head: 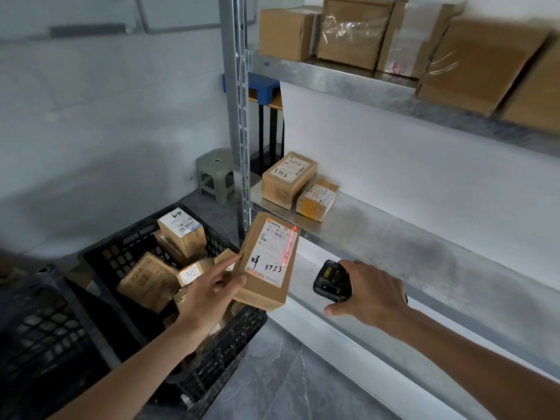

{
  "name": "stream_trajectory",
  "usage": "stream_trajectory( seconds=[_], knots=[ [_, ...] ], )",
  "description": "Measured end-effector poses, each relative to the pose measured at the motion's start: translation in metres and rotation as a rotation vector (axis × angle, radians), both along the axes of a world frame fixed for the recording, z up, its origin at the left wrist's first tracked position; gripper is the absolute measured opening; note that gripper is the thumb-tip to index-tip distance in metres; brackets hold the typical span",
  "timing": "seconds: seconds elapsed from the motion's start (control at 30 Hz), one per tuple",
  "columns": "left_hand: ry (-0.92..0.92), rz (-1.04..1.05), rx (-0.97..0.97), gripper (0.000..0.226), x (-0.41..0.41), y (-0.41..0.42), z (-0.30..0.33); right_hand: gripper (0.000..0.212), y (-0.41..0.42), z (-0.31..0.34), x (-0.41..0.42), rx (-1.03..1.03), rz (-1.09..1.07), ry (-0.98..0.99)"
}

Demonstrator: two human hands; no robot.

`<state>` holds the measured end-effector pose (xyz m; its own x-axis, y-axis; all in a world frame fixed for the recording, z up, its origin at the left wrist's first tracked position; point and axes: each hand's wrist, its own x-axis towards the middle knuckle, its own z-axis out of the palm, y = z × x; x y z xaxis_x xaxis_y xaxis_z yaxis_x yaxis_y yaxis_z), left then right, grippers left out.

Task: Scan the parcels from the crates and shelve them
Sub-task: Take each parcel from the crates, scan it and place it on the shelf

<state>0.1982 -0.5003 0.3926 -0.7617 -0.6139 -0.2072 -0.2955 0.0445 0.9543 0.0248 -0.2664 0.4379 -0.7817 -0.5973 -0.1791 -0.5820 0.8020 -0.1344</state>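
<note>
My left hand grips a brown cardboard parcel with a white label marked 3753, held tilted in front of the middle shelf. A red scan line falls across the label's right side. To the right, my right hand holds a black handheld scanner pointed at the parcel. A black plastic crate below my left arm holds several more brown parcels. Two labelled parcels stand on the middle shelf near the post.
The grey metal shelf post rises just behind the held parcel. The upper shelf carries several cardboard boxes. A second black crate sits at the lower left. A green plastic stool stands by the wall.
</note>
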Motion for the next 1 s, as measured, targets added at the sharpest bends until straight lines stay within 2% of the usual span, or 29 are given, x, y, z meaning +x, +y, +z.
stream_trajectory(
  seconds=[0.27,0.5,0.77,1.0],
  knots=[
    [0.001,-0.015,0.007,0.047,-0.009,0.006,0.001,0.079,0.010,-0.003,-0.002,-0.037,-0.025,-0.030],
    [0.041,-0.047,0.094,0.040,-0.036,0.031,0.001,0.081,0.010,-0.010,0.008,-0.342,-0.044,-0.265],
    [0.058,-0.149,0.175,0.028,-0.077,0.062,0.008,0.074,0.026,-0.020,0.001,-0.514,-0.096,-0.144],
    [-0.018,-0.319,0.119,0.051,-0.115,0.078,0.007,0.068,0.053,-0.023,-0.034,-0.643,-0.217,-0.152]
  ],
)
